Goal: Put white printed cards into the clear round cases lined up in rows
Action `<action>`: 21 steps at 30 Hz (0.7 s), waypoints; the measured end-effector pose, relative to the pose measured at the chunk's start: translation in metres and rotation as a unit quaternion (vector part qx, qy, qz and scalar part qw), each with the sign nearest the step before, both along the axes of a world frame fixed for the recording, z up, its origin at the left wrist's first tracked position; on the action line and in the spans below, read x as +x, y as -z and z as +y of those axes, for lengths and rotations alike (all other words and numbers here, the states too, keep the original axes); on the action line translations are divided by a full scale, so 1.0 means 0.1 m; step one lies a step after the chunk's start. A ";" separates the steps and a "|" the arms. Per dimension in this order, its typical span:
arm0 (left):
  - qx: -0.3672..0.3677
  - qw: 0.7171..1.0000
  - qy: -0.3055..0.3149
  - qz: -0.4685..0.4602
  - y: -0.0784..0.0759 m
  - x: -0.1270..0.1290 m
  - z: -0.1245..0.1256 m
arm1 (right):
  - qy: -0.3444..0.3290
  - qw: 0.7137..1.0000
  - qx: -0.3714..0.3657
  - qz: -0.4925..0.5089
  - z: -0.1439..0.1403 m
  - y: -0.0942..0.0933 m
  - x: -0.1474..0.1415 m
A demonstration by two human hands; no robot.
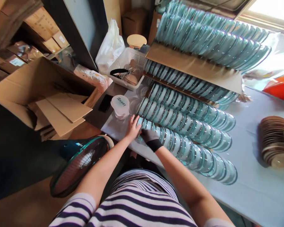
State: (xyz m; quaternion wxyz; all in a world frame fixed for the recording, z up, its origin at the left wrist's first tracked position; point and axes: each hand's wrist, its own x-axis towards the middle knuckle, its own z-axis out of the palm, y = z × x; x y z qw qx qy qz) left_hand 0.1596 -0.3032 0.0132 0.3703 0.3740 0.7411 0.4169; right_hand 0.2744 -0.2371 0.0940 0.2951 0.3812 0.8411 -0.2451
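where bare left hand & gloved right hand meet: round, prob. glass discs

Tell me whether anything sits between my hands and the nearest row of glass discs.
Nothing visible does. The bare left hand and the gloved right hand both rest at the left end of the nearest row of glass discs. The white lid stack sits off to the left, apart from it.
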 end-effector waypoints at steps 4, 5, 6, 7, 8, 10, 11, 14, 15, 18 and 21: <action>0.019 0.963 0.170 0.211 -0.08 0.12 -0.05 | -0.007 0.998 0.041 -0.047 0.71 -0.09 0.02; 0.009 0.955 0.180 0.236 -0.10 0.14 -0.04 | -0.028 0.997 0.022 -0.063 0.83 -0.06 -0.03; -0.002 0.949 0.184 0.256 -0.11 0.15 -0.04 | -0.045 0.996 0.004 -0.073 0.91 -0.03 -0.11; -0.013 0.945 0.184 0.270 -0.12 0.16 -0.03 | -0.057 0.996 -0.009 -0.075 0.97 0.01 -0.19; -0.023 0.942 0.183 0.280 -0.13 0.16 -0.02 | -0.066 0.995 -0.017 -0.071 1.00 0.04 -0.27; -0.040 0.939 0.182 0.287 -0.14 0.16 0.00 | -0.080 0.995 -0.017 -0.059 0.98 0.05 -0.36; -0.045 0.939 0.183 0.288 -0.15 0.16 0.00 | -0.081 0.995 -0.011 -0.053 0.94 0.02 -0.36; -0.053 0.938 0.196 0.281 -0.17 0.14 0.01 | -0.062 0.997 0.027 -0.035 0.69 -0.10 -0.19; -0.053 0.938 0.202 0.277 -0.18 0.13 0.01 | -0.043 0.998 0.041 -0.030 0.56 -0.13 -0.09; -0.058 0.938 0.209 0.272 -0.21 0.13 0.03 | 0.044 0.998 0.053 -0.014 0.07 -0.11 0.21; -0.071 0.939 0.203 0.268 -0.20 0.13 0.05 | 0.099 0.995 0.014 -0.003 -0.42 0.09 0.39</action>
